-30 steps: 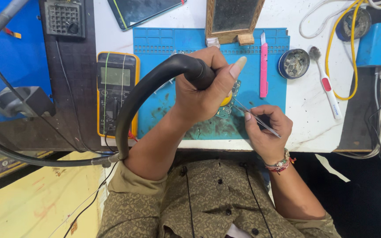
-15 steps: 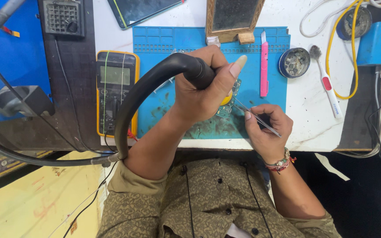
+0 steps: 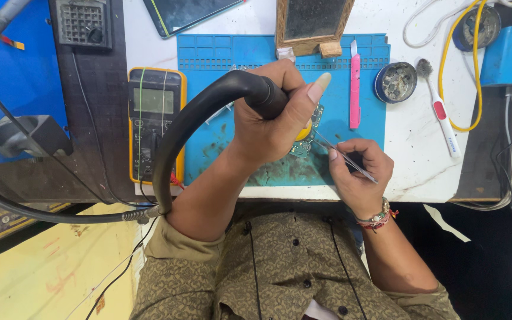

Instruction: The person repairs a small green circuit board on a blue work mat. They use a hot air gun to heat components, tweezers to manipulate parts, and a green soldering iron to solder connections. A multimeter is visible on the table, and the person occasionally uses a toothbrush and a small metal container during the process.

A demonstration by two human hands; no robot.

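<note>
My left hand [image 3: 277, 121] grips the black handle of a hot-air tool [image 3: 265, 98], whose thick black hose [image 3: 173, 142] curves down and off to the left. The nozzle end is hidden under the hand, over a small green circuit board [image 3: 310, 131] on the blue work mat [image 3: 232, 59]. My right hand [image 3: 360, 175] pinches metal tweezers [image 3: 342, 157], their tips reaching to the board's right edge.
A yellow multimeter [image 3: 154, 121] lies left of the mat. A pink-handled tool [image 3: 355, 89], a round tin [image 3: 395, 82], a brush [image 3: 440, 106] and yellow cable [image 3: 475, 65] lie to the right. A framed stand [image 3: 312, 24] and a tablet [image 3: 191, 12] sit at the back.
</note>
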